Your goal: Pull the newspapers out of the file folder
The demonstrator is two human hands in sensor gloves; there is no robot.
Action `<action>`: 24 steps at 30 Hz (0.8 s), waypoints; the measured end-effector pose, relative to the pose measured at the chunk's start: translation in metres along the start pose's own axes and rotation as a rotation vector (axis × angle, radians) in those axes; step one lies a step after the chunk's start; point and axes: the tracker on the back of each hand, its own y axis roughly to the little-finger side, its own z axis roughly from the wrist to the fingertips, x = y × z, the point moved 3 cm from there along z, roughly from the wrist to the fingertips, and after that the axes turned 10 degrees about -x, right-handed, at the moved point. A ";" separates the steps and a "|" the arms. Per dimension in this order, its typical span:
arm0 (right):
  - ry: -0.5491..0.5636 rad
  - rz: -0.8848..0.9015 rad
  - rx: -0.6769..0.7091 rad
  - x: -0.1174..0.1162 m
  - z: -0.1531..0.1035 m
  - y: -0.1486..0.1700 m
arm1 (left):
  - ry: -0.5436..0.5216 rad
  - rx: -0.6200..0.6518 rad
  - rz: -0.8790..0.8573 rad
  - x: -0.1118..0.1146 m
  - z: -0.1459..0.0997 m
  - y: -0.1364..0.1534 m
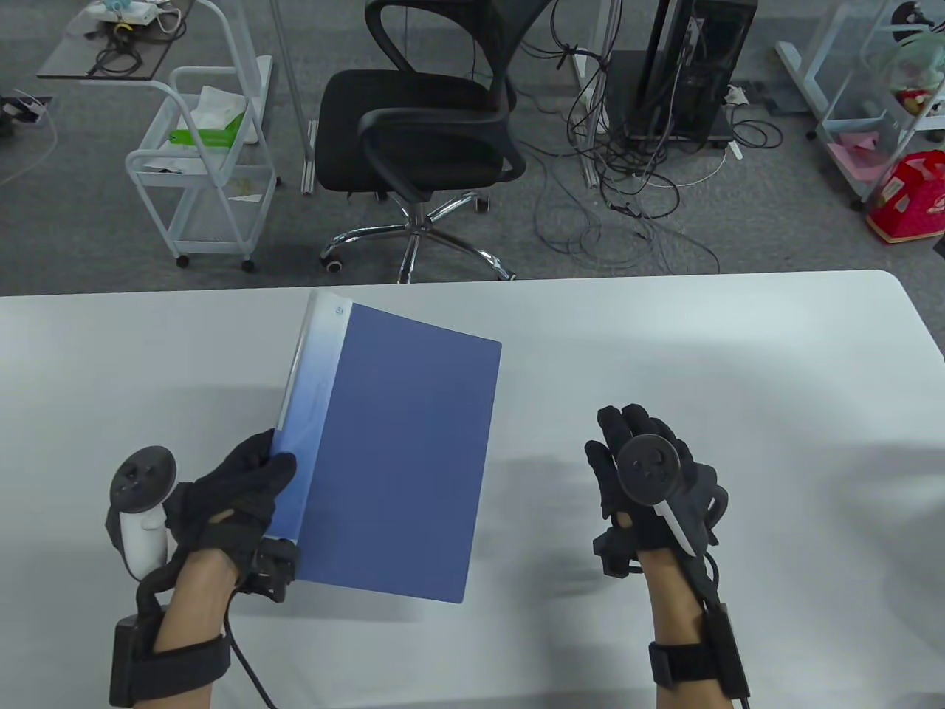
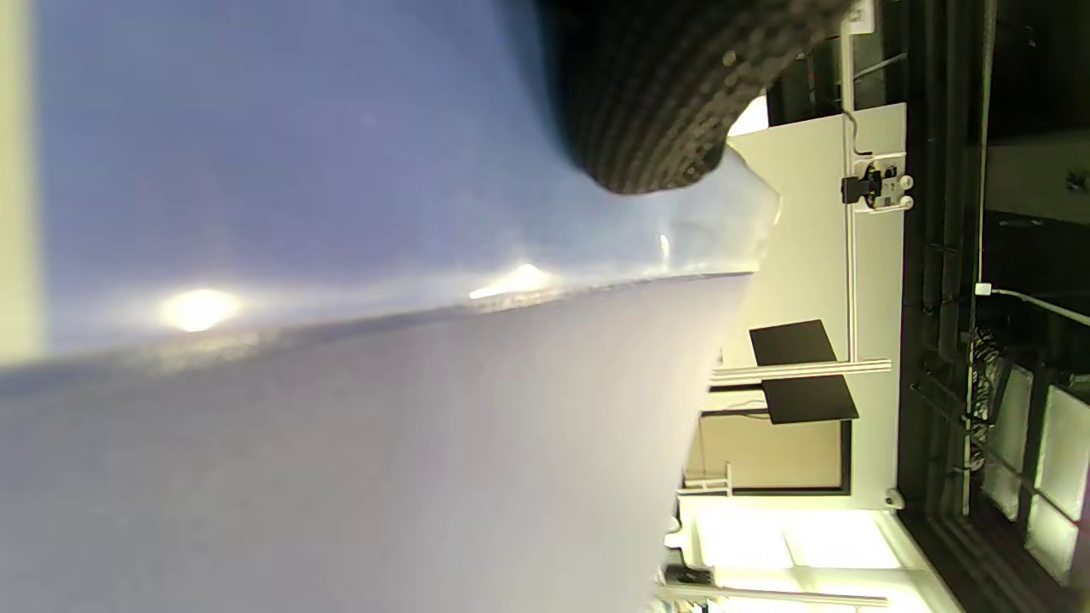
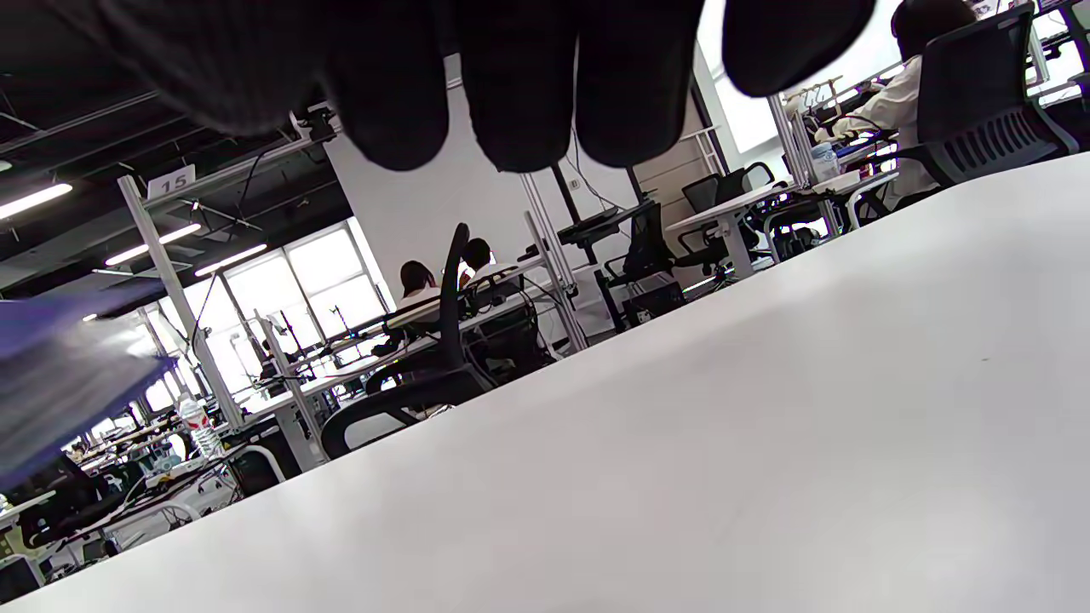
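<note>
A blue file folder [image 1: 399, 450] with a pale spine is held up off the white table [image 1: 738, 354], tilted, closed. My left hand [image 1: 244, 491] grips its lower left corner at the spine, thumb on the front cover. In the left wrist view the folder [image 2: 341, 298] fills the frame, with one gloved finger [image 2: 656, 102] on it. My right hand [image 1: 642, 473] hovers to the right of the folder, fingers extended, holding nothing. Its fingers [image 3: 528, 77] hang over the table [image 3: 766, 426] in the right wrist view, where the folder's edge [image 3: 60, 375] shows at left. No newspapers are visible.
A black office chair [image 1: 421, 125] stands beyond the table's far edge. A white trolley [image 1: 199, 162] is at back left and cables [image 1: 635, 177] lie on the floor at back right.
</note>
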 end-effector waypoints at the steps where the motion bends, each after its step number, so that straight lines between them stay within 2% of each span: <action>1: 0.010 0.004 -0.001 0.002 0.000 0.001 | 0.025 -0.036 -0.028 0.014 0.002 0.012; 4: 0.012 0.001 -0.007 0.002 0.001 0.002 | 0.085 -0.102 -0.049 0.038 0.005 0.030; 7: 0.001 -0.009 -0.008 -0.002 0.001 0.003 | 0.101 -0.142 0.044 0.058 0.008 0.044; 11: -0.005 -0.022 -0.009 -0.005 0.002 0.004 | 0.104 -0.233 0.134 0.073 0.011 0.062; 13: -0.009 -0.020 -0.010 -0.005 0.001 0.004 | 0.094 -0.276 0.239 0.077 0.012 0.068; 15: -0.012 -0.020 -0.009 -0.005 0.001 0.003 | 0.025 -0.290 0.393 0.078 0.012 0.069; 17: -0.010 -0.021 -0.006 -0.005 0.001 0.002 | 0.002 -0.285 0.471 0.080 0.011 0.065; 21: -0.004 -0.012 -0.003 -0.003 0.000 0.001 | -0.006 -0.284 0.733 0.086 0.008 0.056; 24: -0.001 -0.010 -0.001 -0.003 0.000 0.001 | -0.038 -0.274 0.820 0.089 0.005 0.051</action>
